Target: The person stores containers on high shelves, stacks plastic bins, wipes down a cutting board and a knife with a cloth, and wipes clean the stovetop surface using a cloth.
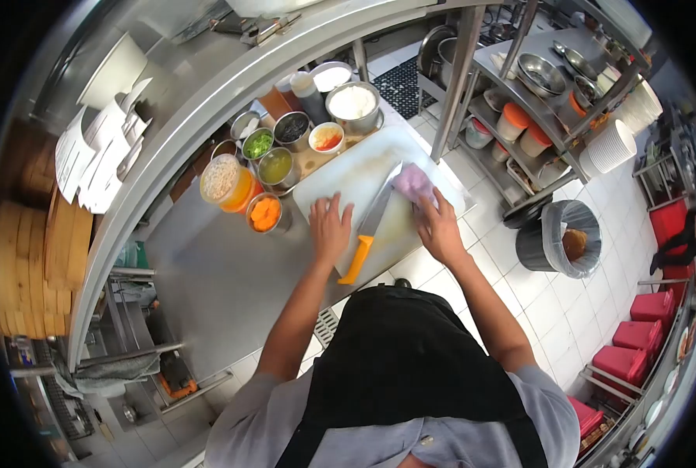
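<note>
Your right hand (441, 228) touches a purple cloth (413, 182) on the cutting board (324, 186); your left hand (331, 228) is beside the yellow-orange-handled chef's knife (377, 212).

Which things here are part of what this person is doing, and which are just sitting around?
Seemingly in use:
- purplish cloth, the right hand on it
- cutting board, under the left hand
- yellow-handled knife, lying between the hands

Probably just around:
- orange slices and other filled containers, untouched
- lined bin
- stacked white cups
</note>
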A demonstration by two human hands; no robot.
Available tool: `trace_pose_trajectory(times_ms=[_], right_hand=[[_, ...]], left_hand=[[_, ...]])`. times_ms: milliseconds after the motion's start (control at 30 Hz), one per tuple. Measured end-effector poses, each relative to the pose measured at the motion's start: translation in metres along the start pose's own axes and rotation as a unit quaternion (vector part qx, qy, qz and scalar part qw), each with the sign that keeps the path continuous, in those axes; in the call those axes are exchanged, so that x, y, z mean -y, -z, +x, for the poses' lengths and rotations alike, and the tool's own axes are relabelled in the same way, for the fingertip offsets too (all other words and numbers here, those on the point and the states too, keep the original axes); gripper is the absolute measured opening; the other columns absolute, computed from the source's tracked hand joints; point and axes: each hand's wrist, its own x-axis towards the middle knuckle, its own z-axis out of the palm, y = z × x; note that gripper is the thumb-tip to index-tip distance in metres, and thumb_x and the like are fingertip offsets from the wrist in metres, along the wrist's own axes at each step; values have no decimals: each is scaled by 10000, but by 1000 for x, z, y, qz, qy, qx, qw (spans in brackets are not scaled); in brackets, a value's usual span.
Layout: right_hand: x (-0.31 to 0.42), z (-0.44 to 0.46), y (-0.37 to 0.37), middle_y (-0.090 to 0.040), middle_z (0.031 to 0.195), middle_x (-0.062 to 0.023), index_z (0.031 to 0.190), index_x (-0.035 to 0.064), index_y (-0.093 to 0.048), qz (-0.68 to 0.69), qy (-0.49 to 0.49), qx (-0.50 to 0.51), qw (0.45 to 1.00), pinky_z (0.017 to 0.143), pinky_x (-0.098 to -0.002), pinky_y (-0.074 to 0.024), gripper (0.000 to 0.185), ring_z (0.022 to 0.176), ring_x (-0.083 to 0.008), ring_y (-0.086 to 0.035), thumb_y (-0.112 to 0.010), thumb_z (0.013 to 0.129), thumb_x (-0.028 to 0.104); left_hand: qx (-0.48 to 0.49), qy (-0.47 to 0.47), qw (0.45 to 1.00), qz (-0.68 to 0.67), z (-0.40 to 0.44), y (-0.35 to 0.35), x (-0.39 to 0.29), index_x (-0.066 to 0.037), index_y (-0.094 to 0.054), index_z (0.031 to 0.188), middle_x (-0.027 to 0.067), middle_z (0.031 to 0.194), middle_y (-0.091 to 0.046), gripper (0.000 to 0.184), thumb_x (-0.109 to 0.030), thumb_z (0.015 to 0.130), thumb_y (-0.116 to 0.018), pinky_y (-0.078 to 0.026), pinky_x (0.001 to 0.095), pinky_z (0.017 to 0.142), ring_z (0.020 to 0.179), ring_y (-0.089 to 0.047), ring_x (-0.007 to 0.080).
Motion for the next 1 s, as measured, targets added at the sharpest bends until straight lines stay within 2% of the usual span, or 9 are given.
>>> trace_pose_trajectory(times_ms=[100,300,500,600,767,867,900,933,1000], right_hand=[[7,-35,19,-321,1475,-297,1379,73,-472,24,-50,-10,998,1076,-488,-386,636,1302,-468,-394,-691,781,50],[8,-108,41,-327,1483,-266,1380,50,-469,48,-176,35,983,1068,-478,-409,601,1310,-459,-413,-690,822,72],[12,-151,26,-333,1482,-261,1395,48,-453,56,-251,75,963,1055,-467,-434,608,1286,-457,-454,-694,841,107],[19,-148,23,-330,1488,-250,1400,56,-447,79,-245,96,961,1039,-463,-452,609,1261,-454,-481,-694,847,120],[20,-130,26,-376,1461,-241,1386,47,-460,103,-207,100,968,983,-439,-502,578,1211,-421,-535,-684,857,111],[27,-109,35,-508,1364,-203,1355,27,-488,234,-211,95,944,899,-393,-544,496,1108,-326,-619,-649,888,73],[25,-105,32,-543,1320,-186,1341,21,-499,300,-221,96,923,871,-375,-548,462,1073,-294,-633,-632,900,63],[23,-101,27,-579,1276,-169,1327,15,-510,365,-230,101,896,842,-356,-552,429,1037,-262,-646,-615,912,53],[26,-90,21,-651,1167,-129,1289,6,-535,467,-228,131,844,793,-320,-546,345,971,-204,-667,-564,948,44]], left_hand=[[0,-7,998,56,69,-34,7,-53,-582,1305,228,1176,-556,549,-454,931,-580,-383,524,966,1129,-494,381],[125,107,983,84,129,-100,24,-56,-466,1411,301,1352,-476,704,-579,940,-470,-257,570,1094,1287,-417,419],[98,138,984,61,136,-110,23,17,-428,1411,274,1398,-449,762,-577,936,-474,-223,583,1119,1317,-405,400],[40,97,992,73,130,-115,32,48,-471,1362,243,1382,-472,727,-537,933,-513,-249,581,1101,1284,-442,392],[-42,26,994,-99,108,-67,27,46,-581,1214,233,1191,-586,436,-274,919,-608,-428,478,960,1092,-573,395],[-58,-4,971,-232,68,-37,14,15,-644,1083,203,1011,-662,217,-111,915,-590,-509,402,823,951,-644,360],[-37,38,952,-301,47,-21,0,-5,-664,1016,174,930,-681,157,-89,916,-576,-518,384,768,864,-665,331],[-6,68,936,-344,23,-13,-10,-3,-650,1009,90,817,-670,140,-110,940,-594,-515,317,711,756,-641,167],[69,115,912,-387,-27,7,-25,-17,-651,1005,63,788,-650,120,-101,929,-612,-501,299,673,723,-613,125]])
